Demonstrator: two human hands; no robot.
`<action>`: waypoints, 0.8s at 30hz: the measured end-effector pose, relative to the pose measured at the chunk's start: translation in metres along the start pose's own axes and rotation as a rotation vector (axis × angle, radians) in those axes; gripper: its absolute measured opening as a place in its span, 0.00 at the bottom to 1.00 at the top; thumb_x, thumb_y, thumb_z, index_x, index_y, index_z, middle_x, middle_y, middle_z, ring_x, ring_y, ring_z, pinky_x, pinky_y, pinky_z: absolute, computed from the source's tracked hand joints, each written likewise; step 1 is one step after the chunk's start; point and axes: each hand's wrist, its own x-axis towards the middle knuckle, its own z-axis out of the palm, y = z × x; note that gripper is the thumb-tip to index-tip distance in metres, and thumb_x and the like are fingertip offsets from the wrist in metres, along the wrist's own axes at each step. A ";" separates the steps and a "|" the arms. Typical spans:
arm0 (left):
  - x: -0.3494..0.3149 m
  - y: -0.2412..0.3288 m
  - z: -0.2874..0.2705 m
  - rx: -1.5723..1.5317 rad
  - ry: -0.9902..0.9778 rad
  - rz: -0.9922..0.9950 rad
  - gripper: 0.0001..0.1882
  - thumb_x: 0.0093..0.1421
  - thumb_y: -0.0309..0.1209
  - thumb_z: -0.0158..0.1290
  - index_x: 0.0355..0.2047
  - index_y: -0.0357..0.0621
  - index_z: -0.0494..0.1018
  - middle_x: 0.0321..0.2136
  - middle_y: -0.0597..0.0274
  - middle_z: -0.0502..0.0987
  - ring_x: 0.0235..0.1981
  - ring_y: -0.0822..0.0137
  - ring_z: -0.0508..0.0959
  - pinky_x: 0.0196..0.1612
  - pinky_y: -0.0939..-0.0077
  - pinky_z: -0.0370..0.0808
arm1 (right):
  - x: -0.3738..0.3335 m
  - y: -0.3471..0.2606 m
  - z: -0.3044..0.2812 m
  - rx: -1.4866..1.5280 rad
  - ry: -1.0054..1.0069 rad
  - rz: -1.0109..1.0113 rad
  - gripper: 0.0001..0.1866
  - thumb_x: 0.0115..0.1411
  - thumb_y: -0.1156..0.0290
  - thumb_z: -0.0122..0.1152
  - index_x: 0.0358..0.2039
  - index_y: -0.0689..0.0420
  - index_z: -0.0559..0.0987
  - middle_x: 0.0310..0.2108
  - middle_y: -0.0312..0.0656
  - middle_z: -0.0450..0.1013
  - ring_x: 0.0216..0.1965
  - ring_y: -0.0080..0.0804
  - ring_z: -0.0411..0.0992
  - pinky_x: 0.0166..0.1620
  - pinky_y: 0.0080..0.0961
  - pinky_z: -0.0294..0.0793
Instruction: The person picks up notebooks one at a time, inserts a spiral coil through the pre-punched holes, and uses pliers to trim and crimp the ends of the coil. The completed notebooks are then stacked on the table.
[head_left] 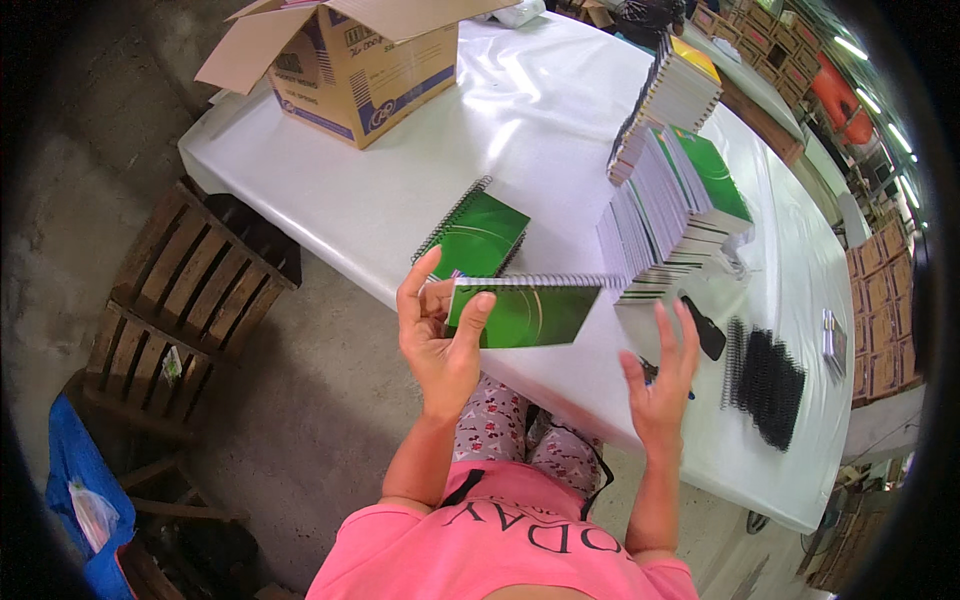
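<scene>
In my left hand is a green spiral notebook, its coil along the upper edge and my thumb over its cover. My right hand is raised off the notebook's right side, empty, with its fingers apart. On the table just beyond my left hand lie green spiral notebooks. Stacks of cut pages with green covers lean ahead of my right hand. Right of that hand are a flat black object and a pile of black spiral coils. A small dark tool is partly hidden behind my right hand.
A cardboard box with raised flaps stands at the table's far left. More spiral-bound books are stacked at the far right. Small metallic items lie near the white table's right edge. A wooden slatted chair stands on the left.
</scene>
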 end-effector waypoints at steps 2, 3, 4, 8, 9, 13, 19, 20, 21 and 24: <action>0.003 0.004 -0.005 -0.010 -0.018 -0.042 0.24 0.56 0.20 0.58 0.52 0.38 0.66 0.31 0.65 0.76 0.30 0.81 0.71 0.35 0.88 0.68 | 0.043 -0.050 -0.003 0.313 -0.031 -0.239 0.36 0.53 0.66 0.66 0.62 0.46 0.63 0.60 0.46 0.59 0.59 0.44 0.59 0.58 0.41 0.58; 0.006 0.005 -0.005 0.017 -0.037 -0.026 0.24 0.56 0.22 0.58 0.53 0.38 0.66 0.34 0.63 0.76 0.33 0.79 0.73 0.36 0.86 0.68 | 0.062 -0.069 -0.002 0.419 -0.102 -0.332 0.39 0.51 0.71 0.67 0.63 0.47 0.61 0.58 0.46 0.61 0.57 0.43 0.62 0.56 0.35 0.63; 0.011 0.006 -0.006 0.042 -0.064 -0.006 0.24 0.57 0.23 0.58 0.53 0.38 0.66 0.36 0.60 0.77 0.35 0.78 0.74 0.38 0.84 0.69 | 0.080 -0.077 0.004 0.592 -0.281 -0.238 0.39 0.52 0.73 0.66 0.64 0.48 0.60 0.57 0.47 0.62 0.54 0.41 0.64 0.53 0.33 0.65; 0.059 -0.021 -0.022 0.145 0.118 0.191 0.23 0.61 0.32 0.56 0.54 0.38 0.66 0.47 0.50 0.75 0.48 0.66 0.74 0.49 0.74 0.68 | 0.135 -0.077 0.052 1.120 -0.561 0.162 0.40 0.53 0.78 0.62 0.65 0.53 0.55 0.50 0.51 0.66 0.42 0.33 0.72 0.43 0.28 0.73; 0.065 -0.032 -0.028 0.242 0.081 0.163 0.23 0.61 0.34 0.54 0.54 0.37 0.67 0.48 0.49 0.74 0.50 0.64 0.73 0.51 0.73 0.67 | 0.139 -0.071 0.069 1.203 -0.512 0.270 0.40 0.54 0.79 0.61 0.65 0.55 0.55 0.47 0.51 0.67 0.39 0.31 0.73 0.41 0.28 0.75; 0.072 -0.076 -0.050 0.399 -0.020 -0.058 0.25 0.67 0.43 0.44 0.54 0.34 0.68 0.52 0.55 0.72 0.51 0.66 0.70 0.57 0.72 0.63 | 0.129 -0.066 0.131 1.030 -0.257 0.357 0.39 0.54 0.76 0.61 0.64 0.61 0.54 0.37 0.51 0.72 0.33 0.34 0.75 0.39 0.30 0.76; 0.060 -0.090 -0.037 -0.104 0.052 -0.288 0.29 0.69 0.48 0.36 0.45 0.29 0.72 0.43 0.51 0.75 0.45 0.64 0.73 0.52 0.73 0.67 | 0.128 -0.078 0.122 0.582 -0.452 0.198 0.43 0.49 0.62 0.66 0.61 0.67 0.57 0.29 0.51 0.75 0.31 0.40 0.76 0.37 0.31 0.74; 0.060 -0.088 -0.031 -0.170 0.085 -0.293 0.30 0.69 0.49 0.36 0.44 0.29 0.72 0.41 0.51 0.76 0.43 0.65 0.73 0.49 0.74 0.68 | 0.127 -0.077 0.127 0.531 -0.420 0.186 0.43 0.49 0.61 0.66 0.60 0.67 0.58 0.26 0.48 0.74 0.28 0.36 0.74 0.33 0.29 0.73; 0.060 -0.085 -0.025 -0.236 0.117 -0.298 0.31 0.69 0.50 0.35 0.43 0.29 0.72 0.39 0.52 0.76 0.41 0.65 0.74 0.47 0.74 0.69 | 0.126 -0.076 0.130 0.479 -0.389 0.175 0.43 0.49 0.60 0.67 0.60 0.67 0.59 0.24 0.45 0.72 0.24 0.31 0.73 0.29 0.27 0.72; 0.062 -0.086 -0.018 -0.093 0.134 -0.257 0.33 0.69 0.52 0.33 0.43 0.29 0.72 0.40 0.51 0.75 0.41 0.65 0.74 0.47 0.73 0.70 | 0.126 -0.073 0.130 0.511 -0.361 0.221 0.42 0.49 0.57 0.67 0.58 0.67 0.61 0.23 0.46 0.72 0.25 0.38 0.73 0.32 0.30 0.73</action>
